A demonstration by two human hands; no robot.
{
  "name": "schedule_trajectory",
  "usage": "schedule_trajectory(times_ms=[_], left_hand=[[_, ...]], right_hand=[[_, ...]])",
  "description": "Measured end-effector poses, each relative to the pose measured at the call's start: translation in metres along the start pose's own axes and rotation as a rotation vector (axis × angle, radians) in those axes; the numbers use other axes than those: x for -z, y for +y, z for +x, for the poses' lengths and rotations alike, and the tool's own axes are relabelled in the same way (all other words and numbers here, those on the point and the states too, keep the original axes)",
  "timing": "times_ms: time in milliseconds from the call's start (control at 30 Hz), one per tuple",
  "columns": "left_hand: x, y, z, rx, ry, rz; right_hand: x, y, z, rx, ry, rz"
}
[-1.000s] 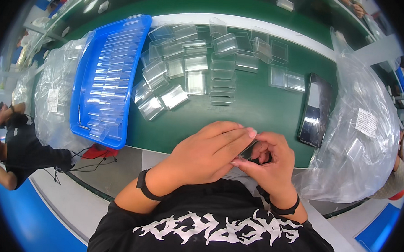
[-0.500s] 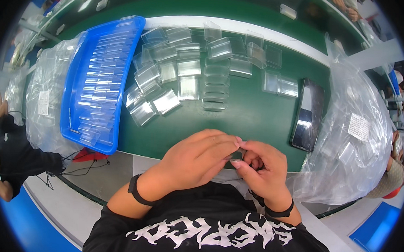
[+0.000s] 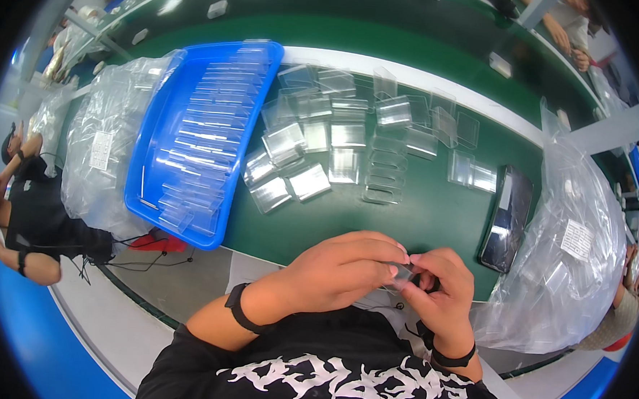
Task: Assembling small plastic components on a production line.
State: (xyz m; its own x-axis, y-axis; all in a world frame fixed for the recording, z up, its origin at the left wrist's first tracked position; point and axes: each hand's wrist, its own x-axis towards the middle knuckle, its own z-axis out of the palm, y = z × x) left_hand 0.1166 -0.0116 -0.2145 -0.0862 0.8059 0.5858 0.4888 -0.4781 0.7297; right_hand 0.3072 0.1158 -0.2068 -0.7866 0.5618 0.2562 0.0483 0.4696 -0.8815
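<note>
Over the near edge of the table, my left hand (image 3: 341, 268) and my right hand (image 3: 447, 284) meet, both closed on one small clear plastic piece (image 3: 401, 275). Its upper part lies between the fingertips, and fingers hide much of its outline. Beyond my hands, a column of clear plastic cases (image 3: 386, 175) lies on the green table (image 3: 296, 231). More clear plastic pieces (image 3: 309, 182) are scattered to the left of that column, some overlapping.
A blue tray (image 3: 228, 223) at left holds rows of clear pieces. Labelled plastic bags stand at far left (image 3: 117, 127) and far right (image 3: 546, 284). A black phone (image 3: 506, 218) lies by the right bag. A co-worker (image 3: 44, 214) sits at far left.
The whole view has shifted, so the table and its things sit farther right and lower. Both hands keep hold of the clear piece, and more of it shows between the fingers.
</note>
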Motion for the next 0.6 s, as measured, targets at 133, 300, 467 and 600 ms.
schedule_trajectory(times_ms=[133,300,467,600], left_hand=[[-0.002,0.009,-0.001,0.162,-0.007,-0.035],[-0.003,0.01,0.001,0.156,-0.02,0.099],[-0.003,0.004,-0.005,0.153,-0.068,0.09],[0.001,0.004,-0.007,0.14,-0.07,0.011]], right_hand=[[-0.004,0.008,-0.006,-0.005,0.066,0.036],[-0.004,0.009,-0.011,0.065,0.099,0.049],[-0.004,0.01,-0.016,-0.018,0.089,0.114],[-0.002,0.01,-0.012,0.012,0.04,0.068]])
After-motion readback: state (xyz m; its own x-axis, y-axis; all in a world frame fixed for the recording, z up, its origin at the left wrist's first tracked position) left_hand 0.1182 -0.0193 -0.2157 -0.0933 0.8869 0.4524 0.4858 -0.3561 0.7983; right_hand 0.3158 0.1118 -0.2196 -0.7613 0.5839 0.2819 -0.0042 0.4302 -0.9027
